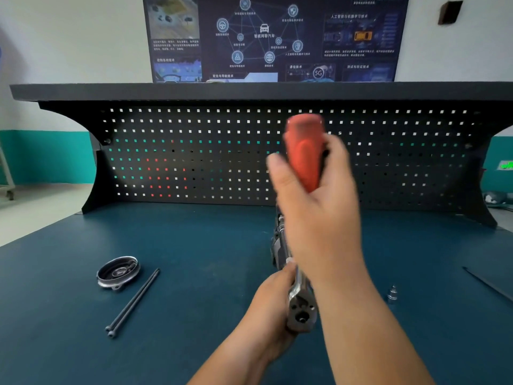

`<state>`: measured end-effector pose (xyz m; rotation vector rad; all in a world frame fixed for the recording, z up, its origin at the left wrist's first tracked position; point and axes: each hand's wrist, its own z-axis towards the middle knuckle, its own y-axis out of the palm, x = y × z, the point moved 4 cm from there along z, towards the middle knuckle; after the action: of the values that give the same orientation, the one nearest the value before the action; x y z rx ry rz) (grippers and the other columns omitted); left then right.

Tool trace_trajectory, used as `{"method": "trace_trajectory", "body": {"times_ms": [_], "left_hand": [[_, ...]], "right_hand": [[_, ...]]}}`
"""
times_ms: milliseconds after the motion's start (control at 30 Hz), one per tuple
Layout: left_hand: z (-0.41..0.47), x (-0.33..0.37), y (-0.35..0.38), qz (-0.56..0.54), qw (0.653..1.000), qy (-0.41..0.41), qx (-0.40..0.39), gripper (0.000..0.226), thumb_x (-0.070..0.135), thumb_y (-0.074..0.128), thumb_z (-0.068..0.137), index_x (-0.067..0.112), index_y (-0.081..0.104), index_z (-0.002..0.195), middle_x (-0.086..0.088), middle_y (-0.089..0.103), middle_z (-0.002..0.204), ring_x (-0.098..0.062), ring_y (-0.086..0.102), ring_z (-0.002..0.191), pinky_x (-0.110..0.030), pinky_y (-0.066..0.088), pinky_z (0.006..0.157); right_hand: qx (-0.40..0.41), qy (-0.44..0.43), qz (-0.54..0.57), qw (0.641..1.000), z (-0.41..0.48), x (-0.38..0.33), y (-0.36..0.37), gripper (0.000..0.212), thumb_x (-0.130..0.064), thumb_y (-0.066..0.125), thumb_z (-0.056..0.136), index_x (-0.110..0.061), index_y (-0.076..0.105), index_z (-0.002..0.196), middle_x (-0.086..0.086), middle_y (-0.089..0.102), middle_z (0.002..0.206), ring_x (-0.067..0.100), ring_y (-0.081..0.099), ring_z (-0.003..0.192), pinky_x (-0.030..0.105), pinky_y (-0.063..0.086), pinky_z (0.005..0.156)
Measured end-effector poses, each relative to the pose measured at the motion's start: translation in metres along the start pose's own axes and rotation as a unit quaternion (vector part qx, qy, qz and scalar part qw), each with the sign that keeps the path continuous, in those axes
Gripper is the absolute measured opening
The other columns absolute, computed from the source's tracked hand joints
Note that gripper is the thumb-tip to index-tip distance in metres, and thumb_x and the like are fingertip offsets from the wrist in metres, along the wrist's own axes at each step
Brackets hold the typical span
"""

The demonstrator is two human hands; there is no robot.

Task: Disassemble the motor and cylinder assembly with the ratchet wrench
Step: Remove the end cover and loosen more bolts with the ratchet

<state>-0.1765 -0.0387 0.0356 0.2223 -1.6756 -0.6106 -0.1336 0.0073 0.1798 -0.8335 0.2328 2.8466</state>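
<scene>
Presently the right hand is gripping the ratchet wrench by its red handle, directly up-frame of the motor and cylinder assembly. The left hand is clasping that assembly at lower centre on the bench, its long axis running up-frame.

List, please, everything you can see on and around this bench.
wrench: one, red handle, raised over the assembly, blurred
assembly: one, grey metal, mid-bench
cap: one, round, silver and black, bench left
bolts: two, long, dark, side by side right of the cap
fitting: one, small, silver, bench right
strip: one, thin, dark, far right; cannot tell what it is
bench: one, dark teal top
pegboard: one, black, behind the bench
poster: one, dark blue, on the wall above
left hand: grips the assembly
right hand: grips the wrench handle
</scene>
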Motion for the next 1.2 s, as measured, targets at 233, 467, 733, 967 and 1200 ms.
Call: {"method": "trace_trajectory", "body": {"times_ms": [233,467,733,967,1200], "left_hand": [[-0.005,0.016,0.003,-0.107,0.992,-0.013,-0.058,0.018,0.023,0.060,0.067,0.011,0.046,0.071,0.000,0.043,0.046,-0.005,0.028,0.025,-0.010,0.017,0.029],[-0.009,0.027,0.006,-0.224,0.963,0.025,-0.149,0.020,0.022,0.063,0.075,0.011,0.056,0.060,0.002,0.039,0.041,-0.004,0.018,0.029,-0.014,0.019,0.029],[-0.010,0.026,0.000,0.114,0.989,0.029,-0.088,0.035,0.048,0.062,0.065,0.019,0.053,0.048,0.002,0.037,0.045,-0.005,0.025,0.032,-0.013,0.018,0.033],[-0.013,0.028,-0.004,0.279,0.957,0.038,-0.074,0.048,0.014,0.047,0.086,0.022,0.033,0.040,0.006,0.027,0.040,-0.005,0.019,0.034,-0.013,0.015,0.035],[-0.017,0.029,-0.007,0.341,0.932,0.032,-0.117,0.035,0.015,0.039,0.066,0.021,0.045,0.032,0.010,0.023,0.042,-0.005,0.016,0.039,-0.015,0.013,0.041]], "right_hand": [[0.189,0.141,0.310,0.921,0.008,0.016,-0.036,0.014,-0.006,0.054,0.089,-0.019,0.051,0.086,-0.010,0.049,0.057,0.005,0.038,0.042,0.017,0.033,0.040],[0.250,0.130,0.364,0.888,0.002,0.019,-0.032,0.013,-0.006,0.051,0.091,-0.019,0.049,0.090,-0.010,0.048,0.057,0.005,0.038,0.042,0.018,0.032,0.042],[0.108,0.040,0.230,0.966,0.010,-0.003,-0.032,0.011,-0.012,0.051,0.085,-0.021,0.047,0.091,-0.010,0.045,0.057,0.005,0.036,0.041,0.016,0.030,0.041],[0.003,-0.006,0.093,0.996,0.002,-0.002,-0.012,0.015,-0.021,0.057,0.085,-0.027,0.050,0.097,-0.004,0.041,0.067,0.019,0.038,0.055,0.029,0.035,0.054],[-0.036,-0.112,-0.023,0.993,-0.012,-0.008,0.007,0.029,-0.019,0.060,0.088,-0.034,0.044,0.107,-0.010,0.042,0.068,0.001,0.040,0.053,0.012,0.035,0.050]]}}
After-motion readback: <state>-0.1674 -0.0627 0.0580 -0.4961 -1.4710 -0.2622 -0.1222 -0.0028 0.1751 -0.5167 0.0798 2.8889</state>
